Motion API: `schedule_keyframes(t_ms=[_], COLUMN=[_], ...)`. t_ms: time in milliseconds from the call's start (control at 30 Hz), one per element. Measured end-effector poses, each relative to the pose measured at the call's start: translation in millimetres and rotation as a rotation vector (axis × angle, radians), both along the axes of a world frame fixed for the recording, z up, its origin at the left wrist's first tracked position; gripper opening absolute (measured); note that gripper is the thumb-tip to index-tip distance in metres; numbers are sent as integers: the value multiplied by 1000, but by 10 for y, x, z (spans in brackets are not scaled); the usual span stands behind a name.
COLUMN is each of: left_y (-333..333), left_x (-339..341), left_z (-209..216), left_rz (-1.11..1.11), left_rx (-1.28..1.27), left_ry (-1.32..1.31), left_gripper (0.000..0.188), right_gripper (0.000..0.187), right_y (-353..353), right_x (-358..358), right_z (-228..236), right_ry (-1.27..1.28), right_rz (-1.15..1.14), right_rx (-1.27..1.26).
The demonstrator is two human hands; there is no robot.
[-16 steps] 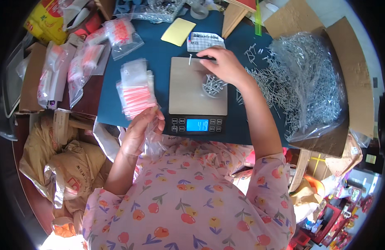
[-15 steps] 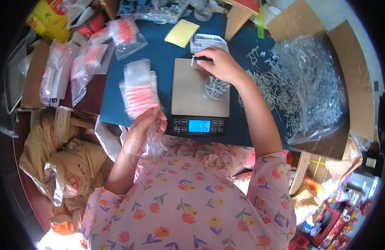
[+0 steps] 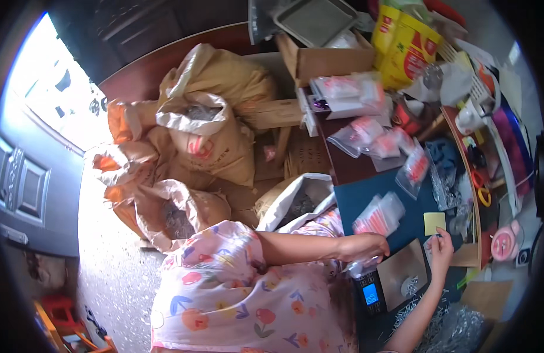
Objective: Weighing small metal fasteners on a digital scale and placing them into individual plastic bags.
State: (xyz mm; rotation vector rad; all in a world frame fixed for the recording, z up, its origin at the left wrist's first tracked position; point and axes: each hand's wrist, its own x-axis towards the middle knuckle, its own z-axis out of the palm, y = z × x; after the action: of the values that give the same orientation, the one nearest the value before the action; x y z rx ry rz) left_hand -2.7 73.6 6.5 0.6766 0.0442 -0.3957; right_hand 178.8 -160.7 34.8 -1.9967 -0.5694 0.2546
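Observation:
My left hand (image 3: 364,247) is closed on a crumpled clear plastic bag (image 3: 361,267), just off the near edge of the digital scale (image 3: 395,276). A fanned stack of clear zip bags with red stripes (image 3: 379,215) lies beyond that hand. My right hand (image 3: 441,250) is at the scale's far side, beside a yellow paper square (image 3: 434,223). Its fingertips are pinched on something small and dark that I cannot make out. On the scale plate stands a small clear cup of screws (image 3: 410,286); the blue display (image 3: 371,293) is lit.
Loose screws (image 3: 406,315) and a large clear plastic bag (image 3: 460,329) lie by my right forearm. More packed bags (image 3: 414,170) rest at the far left of the blue table top. Several open brown sacks (image 3: 204,138) stand on the floor to my left.
The view has swung left, bringing the sacks and a doorway into sight. My right hand has moved off the scale plate toward the yellow paper. My left hand still grips the clear bag.

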Motion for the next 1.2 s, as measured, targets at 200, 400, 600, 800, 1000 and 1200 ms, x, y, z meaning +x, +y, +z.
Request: schedule_keyframes(t_ms=[200, 400, 600, 800, 1000, 1200], left_y=[37, -83, -101, -342, -449, -475], left_x=[70, 124, 201, 399, 474, 433], left_z=[26, 44, -37, -184, -140, -74], left_rz=[134, 327, 402, 537, 484, 339], left_rx=[231, -184, -137, -3, 16, 138], left_ry=[-154, -168, -115, -188, -253, -332], left_gripper=[21, 23, 17, 18, 22, 22], right_gripper=[17, 18, 29, 30, 26, 27], right_y=[388, 445, 503, 494, 388, 64], right_x=[-566, -1003, -1340, -1362, -1305, -1345], right_z=[294, 272, 298, -13, 127, 149], right_ry=[485, 681, 562, -9, -40, -257], right_rz=[95, 159, 154, 70, -50, -305], right_rx=[537, 599, 401, -67, -22, 56])
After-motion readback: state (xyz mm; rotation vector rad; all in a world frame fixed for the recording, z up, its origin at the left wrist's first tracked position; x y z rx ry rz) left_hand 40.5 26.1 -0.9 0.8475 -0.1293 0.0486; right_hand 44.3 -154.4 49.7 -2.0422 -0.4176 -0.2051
